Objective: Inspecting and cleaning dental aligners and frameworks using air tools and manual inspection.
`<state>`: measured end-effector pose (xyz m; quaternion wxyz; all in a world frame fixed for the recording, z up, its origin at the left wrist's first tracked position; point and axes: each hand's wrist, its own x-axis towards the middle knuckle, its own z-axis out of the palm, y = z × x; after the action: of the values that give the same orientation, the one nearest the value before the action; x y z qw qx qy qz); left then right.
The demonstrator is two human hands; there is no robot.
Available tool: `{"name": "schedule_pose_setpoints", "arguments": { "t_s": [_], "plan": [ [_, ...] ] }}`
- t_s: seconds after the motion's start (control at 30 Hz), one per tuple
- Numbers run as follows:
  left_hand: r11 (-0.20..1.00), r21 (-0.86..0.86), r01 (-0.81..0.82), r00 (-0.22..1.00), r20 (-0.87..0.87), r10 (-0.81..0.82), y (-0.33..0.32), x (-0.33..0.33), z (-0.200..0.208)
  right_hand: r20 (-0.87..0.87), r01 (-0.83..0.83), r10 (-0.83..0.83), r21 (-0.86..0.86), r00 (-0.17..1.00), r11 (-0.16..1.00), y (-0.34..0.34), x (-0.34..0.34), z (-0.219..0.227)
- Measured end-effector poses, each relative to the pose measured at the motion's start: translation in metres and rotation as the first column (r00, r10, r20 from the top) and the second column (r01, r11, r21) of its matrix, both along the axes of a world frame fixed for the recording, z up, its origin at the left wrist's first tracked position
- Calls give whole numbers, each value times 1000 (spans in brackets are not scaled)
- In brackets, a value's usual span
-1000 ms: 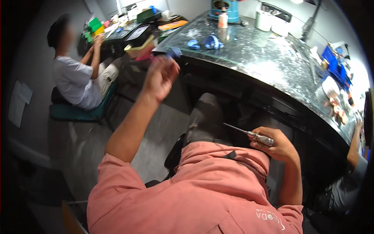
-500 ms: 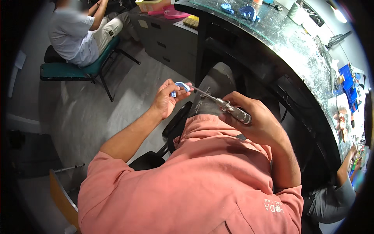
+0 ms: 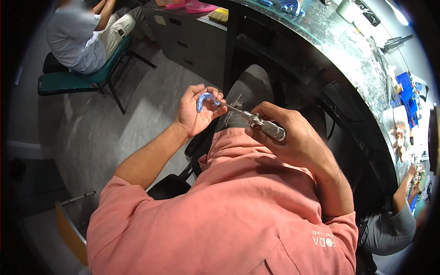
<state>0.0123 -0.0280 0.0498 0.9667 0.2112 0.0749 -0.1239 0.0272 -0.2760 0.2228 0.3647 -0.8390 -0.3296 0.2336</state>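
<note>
My left hand is raised over my lap with its palm toward me and its fingers curled round a small blue horseshoe-shaped dental arch piece. The piece's open side faces down. My right hand grips a silver air blow gun, whose long thin nozzle points left. The nozzle's tip comes up to the right end of the arch, beside my left fingertips; whether it touches cannot be made out. Part of the blow gun's handle is hidden in my right palm.
A dusty glass-topped workbench curves along my right, with blue arch pieces and blue bins on it. A co-worker sits on a green chair at the far left. Another person's arm reaches to the bench at the right.
The arch has turned in my left hand, so its curve shows more fully. My right hand and the blow gun have shifted slightly left, with the nozzle still at the arch.
</note>
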Motion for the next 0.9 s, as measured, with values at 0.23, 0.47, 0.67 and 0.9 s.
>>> {"name": "schedule_pose_setpoints", "arguments": {
  "t_s": [0.23, 0.47, 0.67, 0.9],
  "plan": [
    [845, 512, -156, 985, 145, 94, -13, 2, -8, 85, -69, 61, 90, 995, 994, -5, -6, -6],
    [541, 750, -379, 915, 391, 99, -20, -5, -5, 77, 5, -8, 44, 997, 999, -9, -6, -9],
    [765, 609, -211, 977, 163, 140, -16, -9, 3, 34, 47, -46, -14, 998, 999, -16, -4, -2],
    [986, 73, -150, 962, -221, 163, -7, -1, -16, -12, -1, 1, -9, 1000, 1000, -32, -6, 8]
  ]
}}
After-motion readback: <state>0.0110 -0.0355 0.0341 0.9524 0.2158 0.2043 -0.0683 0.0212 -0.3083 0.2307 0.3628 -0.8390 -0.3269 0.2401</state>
